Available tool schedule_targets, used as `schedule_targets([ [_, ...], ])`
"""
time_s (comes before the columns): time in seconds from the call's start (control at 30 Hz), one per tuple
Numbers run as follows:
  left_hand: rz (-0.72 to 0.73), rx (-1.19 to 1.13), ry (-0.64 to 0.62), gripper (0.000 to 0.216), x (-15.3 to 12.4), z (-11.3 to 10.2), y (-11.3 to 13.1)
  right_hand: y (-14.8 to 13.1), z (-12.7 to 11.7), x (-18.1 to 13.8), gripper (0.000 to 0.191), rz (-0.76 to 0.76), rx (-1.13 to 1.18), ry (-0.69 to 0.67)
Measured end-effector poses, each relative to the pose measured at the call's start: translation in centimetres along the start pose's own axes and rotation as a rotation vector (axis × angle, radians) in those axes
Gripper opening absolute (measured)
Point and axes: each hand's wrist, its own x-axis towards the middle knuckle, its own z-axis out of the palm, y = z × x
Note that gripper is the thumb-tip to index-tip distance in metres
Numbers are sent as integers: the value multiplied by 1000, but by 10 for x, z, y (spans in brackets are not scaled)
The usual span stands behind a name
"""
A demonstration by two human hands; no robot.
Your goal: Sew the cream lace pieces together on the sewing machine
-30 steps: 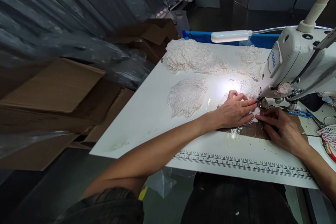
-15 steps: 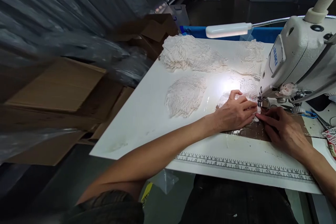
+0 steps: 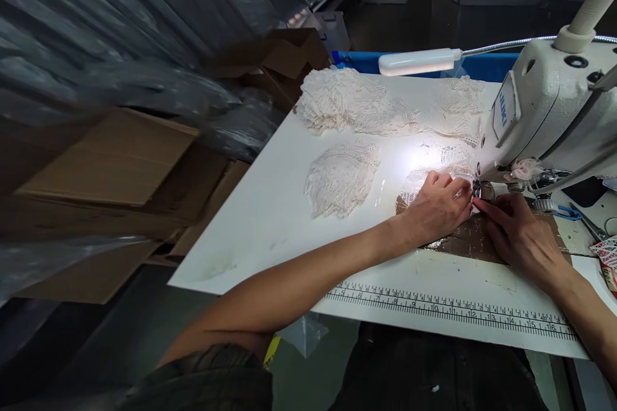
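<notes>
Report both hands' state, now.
Left hand: curled over the lace; grip can't be told.
Right hand: at the lace, partly bent; grip can't be told.

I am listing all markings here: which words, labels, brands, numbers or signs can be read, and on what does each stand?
"JUKI": white rounded sewing machine
"6" to "16": black printed ruler along white flat tabletop
Too small or blurred: ruler's upper numbers; yellow strip below tabletop.
</notes>
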Motion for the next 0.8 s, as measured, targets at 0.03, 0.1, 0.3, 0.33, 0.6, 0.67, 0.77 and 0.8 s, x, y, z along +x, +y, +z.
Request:
schedule_targets([
  [0.03,0,-10,5,32,0,0,0,1,0,-1,40,11,71,37],
  [0.1,4,-53,31,33,-1,-2,-2,3,-1,-4,39,57,201,104],
  [0.3,196,-314,53,26,-2,-12,-25,3,2,-7,29,136,287,166],
  [0.33,260,-360,24,24,-1,-12,-28,3,3,-7,27,123,291,174],
  [0.6,92,-539,24,25,3,-1,-24,-1,-1,-5,13,46,273,190],
  [0.67,-5,-589,82,24,3,-1,-22,-3,-4,-3,17,14,234,147],
  [0.77,-52,-620,125,22,2,-4,-19,-8,-6,-1,29,-47,111,73],
  [0.8,-52,-617,125,22,2,-5,-19,-10,-6,0,32,-68,64,52],
])
